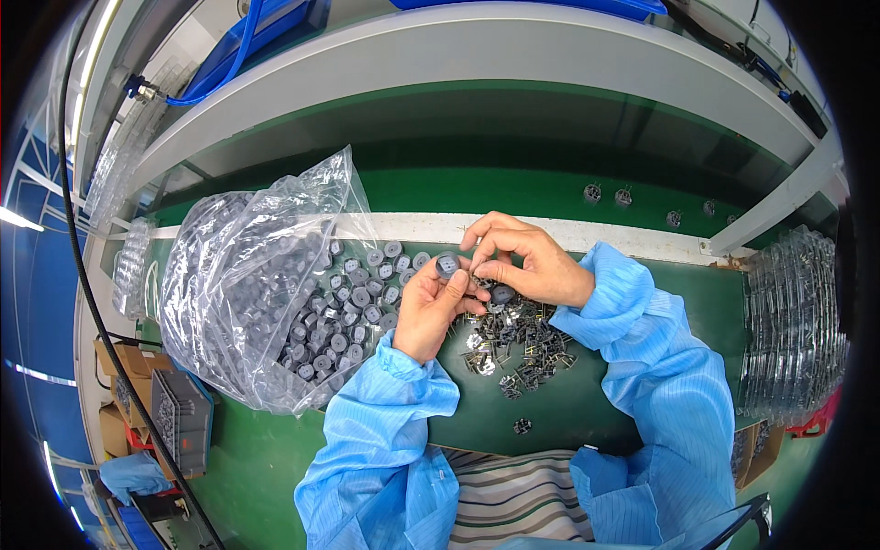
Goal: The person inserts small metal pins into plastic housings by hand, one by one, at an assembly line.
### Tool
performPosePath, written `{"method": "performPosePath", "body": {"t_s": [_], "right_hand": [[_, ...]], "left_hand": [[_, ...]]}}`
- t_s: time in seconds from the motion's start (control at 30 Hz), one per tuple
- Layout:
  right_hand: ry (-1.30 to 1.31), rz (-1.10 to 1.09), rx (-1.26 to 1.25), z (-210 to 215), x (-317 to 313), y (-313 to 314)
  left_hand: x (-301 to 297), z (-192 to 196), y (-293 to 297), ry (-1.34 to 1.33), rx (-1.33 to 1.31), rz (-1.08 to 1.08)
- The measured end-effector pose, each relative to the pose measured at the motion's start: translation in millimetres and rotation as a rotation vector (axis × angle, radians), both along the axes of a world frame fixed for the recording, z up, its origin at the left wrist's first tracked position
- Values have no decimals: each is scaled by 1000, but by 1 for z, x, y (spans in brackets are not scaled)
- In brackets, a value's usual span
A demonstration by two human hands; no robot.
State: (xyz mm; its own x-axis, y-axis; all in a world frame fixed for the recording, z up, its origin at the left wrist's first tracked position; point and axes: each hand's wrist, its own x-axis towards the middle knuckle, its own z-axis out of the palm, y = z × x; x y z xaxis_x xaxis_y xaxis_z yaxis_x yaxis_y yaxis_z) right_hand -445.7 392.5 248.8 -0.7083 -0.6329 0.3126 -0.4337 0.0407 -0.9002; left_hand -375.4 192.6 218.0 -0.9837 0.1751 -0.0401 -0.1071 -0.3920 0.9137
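My left hand (429,307) is closed on a round grey plastic part (447,266), pinched between thumb and fingers with its face up. Close beside it, my right hand (527,263) has thumb and forefinger pinched together; whatever they hold is too small to make out. Below both hands lies a loose pile of small black parts with metal pins (518,344). Another round dark part (501,294) rests at the pile's upper edge, partly under my right hand. To the left, many more round grey parts (360,298) spill from a clear plastic bag (243,284).
A lone black part (522,426) lies near the green table's front edge. Several round parts (623,197) stand beyond the white rail (587,236). Stacked clear plastic trays (793,325) sit at right. Grey crates and cardboard boxes (137,362) are at lower left; a black cable (78,247) crosses the left side.
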Motion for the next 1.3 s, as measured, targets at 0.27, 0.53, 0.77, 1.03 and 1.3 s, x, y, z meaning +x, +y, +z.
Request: {"method": "performPosePath", "body": {"t_s": [0.27, 0.53, 0.77, 1.03, 1.3], "right_hand": [[271, 67, -152, -6, -4, -5], [16, -97, -70, -10, 2, -8], [158, -132, -68, -17, 1, -7], [193, -197, -57, -12, 1, -8], [582, -252, 70, -1, 10, -8]], "left_hand": [[-1, 4, -6, -4, -229, -108], [-1, 5, 9, 113, -94, 28], [0, -4, 10, 203, -267, 145], [0, -4, 7, 217, -301, 119], [3, 0, 10, 294, -469, 162]]}}
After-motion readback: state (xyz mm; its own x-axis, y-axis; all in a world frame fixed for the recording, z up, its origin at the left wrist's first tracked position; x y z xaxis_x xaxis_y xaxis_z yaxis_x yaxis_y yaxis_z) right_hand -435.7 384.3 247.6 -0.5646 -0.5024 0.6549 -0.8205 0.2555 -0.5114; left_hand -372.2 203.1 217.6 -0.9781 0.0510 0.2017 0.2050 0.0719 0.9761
